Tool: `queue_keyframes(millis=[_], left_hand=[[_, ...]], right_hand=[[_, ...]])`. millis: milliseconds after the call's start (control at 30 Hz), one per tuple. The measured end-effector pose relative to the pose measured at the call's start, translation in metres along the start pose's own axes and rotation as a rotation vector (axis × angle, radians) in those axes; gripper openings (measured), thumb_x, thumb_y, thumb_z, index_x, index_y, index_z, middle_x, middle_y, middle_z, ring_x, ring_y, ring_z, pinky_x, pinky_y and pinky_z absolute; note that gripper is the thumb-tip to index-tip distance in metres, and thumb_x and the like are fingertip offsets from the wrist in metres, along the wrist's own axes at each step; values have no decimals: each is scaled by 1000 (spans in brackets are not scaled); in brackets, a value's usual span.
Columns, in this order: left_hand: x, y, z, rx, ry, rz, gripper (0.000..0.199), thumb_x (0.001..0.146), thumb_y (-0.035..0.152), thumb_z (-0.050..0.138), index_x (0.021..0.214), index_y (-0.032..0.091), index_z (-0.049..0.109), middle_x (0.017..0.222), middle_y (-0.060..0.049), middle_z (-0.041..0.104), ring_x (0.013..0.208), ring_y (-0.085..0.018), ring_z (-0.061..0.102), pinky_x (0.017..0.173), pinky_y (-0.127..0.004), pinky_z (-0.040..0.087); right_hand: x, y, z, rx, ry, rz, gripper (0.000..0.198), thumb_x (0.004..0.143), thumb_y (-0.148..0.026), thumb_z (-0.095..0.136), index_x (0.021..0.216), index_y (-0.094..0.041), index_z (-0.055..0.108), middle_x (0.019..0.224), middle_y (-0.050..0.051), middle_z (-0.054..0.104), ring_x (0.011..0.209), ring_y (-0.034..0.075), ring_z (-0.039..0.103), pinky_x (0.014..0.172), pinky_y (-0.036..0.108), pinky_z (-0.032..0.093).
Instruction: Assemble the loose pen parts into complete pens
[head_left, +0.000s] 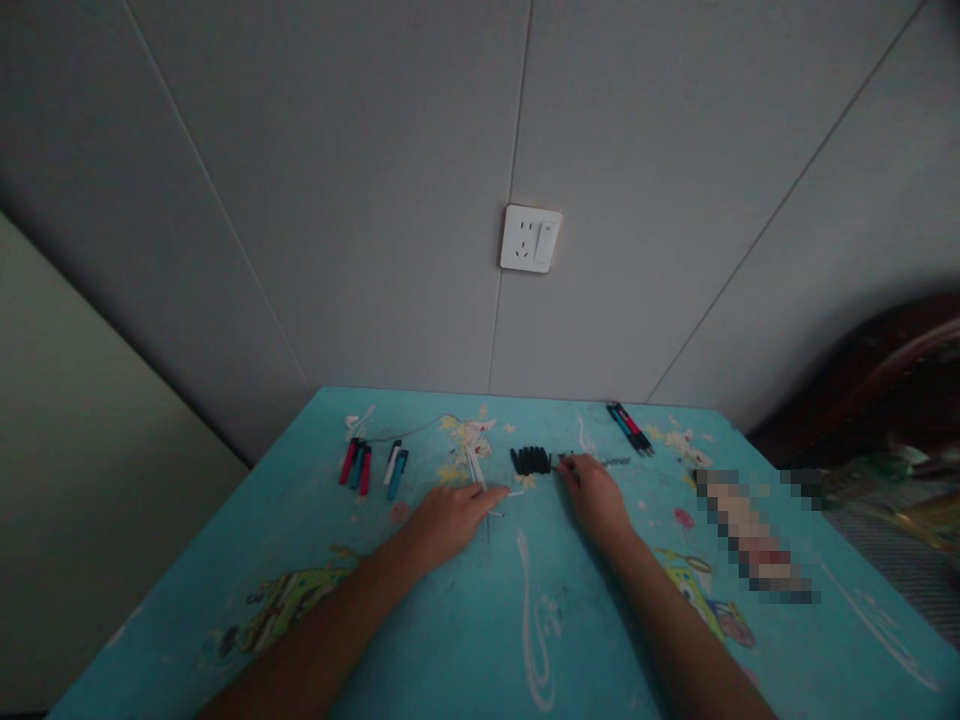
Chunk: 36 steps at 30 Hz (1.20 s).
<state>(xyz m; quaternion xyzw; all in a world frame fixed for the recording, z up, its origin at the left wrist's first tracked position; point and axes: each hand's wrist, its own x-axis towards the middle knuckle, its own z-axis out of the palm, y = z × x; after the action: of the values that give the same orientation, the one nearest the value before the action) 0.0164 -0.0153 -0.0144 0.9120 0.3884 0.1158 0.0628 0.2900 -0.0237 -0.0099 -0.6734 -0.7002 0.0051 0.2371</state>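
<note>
Evidently, in the head view, the person's two bare hands work near the middle of a blue cartoon-printed tabletop. The left hand lies low over thin white rods, whose ends show around it; whether it grips one or merely steadies them cannot be told. The right hand has thumb and forefinger drawn together at the right end of a row of short black cylinders; anything between them is too small and dark to confirm. Tiny dark pieces, too blurred to name, lie just to its right. Colored barrels with dark ends lie well apart on the left, slim pens at the back right.

For such small parts, a light fingertip pinch from the end of the row seems best, so that neighboring cylinders are not rolled. The left palm would do well to press gently, since the rods look slender and apt to scatter.
</note>
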Motion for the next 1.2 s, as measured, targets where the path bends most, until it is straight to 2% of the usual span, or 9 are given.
queue_keyframes(millis=[200,333,467,567,667,800,933,1200], left_hand=[[0,1,0,6,-7,-3,47,94,20,45,137,37,46,102,-5,68,86,-20,66,79,-29,49],[-1,1,-2,-16,-13,-8,46,94,21,44,138,36,46,104,-5,67,88,-20,65,80,-29,48],[-1,1,-4,-40,-10,-18,44,95,23,43,137,37,47,104,-4,68,87,-20,65,79,-29,48],[-1,3,-5,-46,-11,-34,45,95,23,43,137,38,47,103,-3,68,86,-20,65,78,-28,48],[-1,4,-6,-33,-20,-26,45,95,23,43,137,38,46,102,-3,67,87,-20,65,79,-28,47],[-1,4,-6,-3,-16,-13,45,96,23,42,138,37,45,101,-5,67,87,-20,65,79,-29,48],[-1,4,-5,15,-7,-15,44,96,23,43,137,37,46,99,-5,67,86,-20,65,77,-29,48],[-2,2,-3,4,-4,-9,45,95,23,43,138,37,45,101,-5,67,86,-21,65,77,-30,48]], right_hand=[[-5,-3,1,-26,47,-38,27,95,-27,48,116,-19,62,104,11,65,99,23,60,91,32,43],[-1,-4,4,-18,26,-23,23,94,-26,48,101,-20,69,97,10,66,93,21,61,90,31,43],[1,0,4,84,32,25,24,93,-28,48,93,-18,70,94,11,67,90,22,62,88,32,44],[-2,-1,0,129,20,44,27,94,-31,45,96,-17,68,92,10,70,85,22,65,81,32,47],[-10,-9,-4,274,-19,-36,26,95,-33,45,101,-19,67,95,7,71,85,20,66,79,31,49],[-19,-25,-5,489,-54,-148,22,94,-32,50,102,-22,68,101,6,71,92,20,65,86,32,49],[-20,-33,-6,539,-88,-182,24,94,-31,50,107,-24,69,103,5,71,95,20,65,89,34,49],[-20,-32,-12,535,-114,-158,23,95,-32,49,101,-22,69,98,5,71,91,19,65,85,32,50]])
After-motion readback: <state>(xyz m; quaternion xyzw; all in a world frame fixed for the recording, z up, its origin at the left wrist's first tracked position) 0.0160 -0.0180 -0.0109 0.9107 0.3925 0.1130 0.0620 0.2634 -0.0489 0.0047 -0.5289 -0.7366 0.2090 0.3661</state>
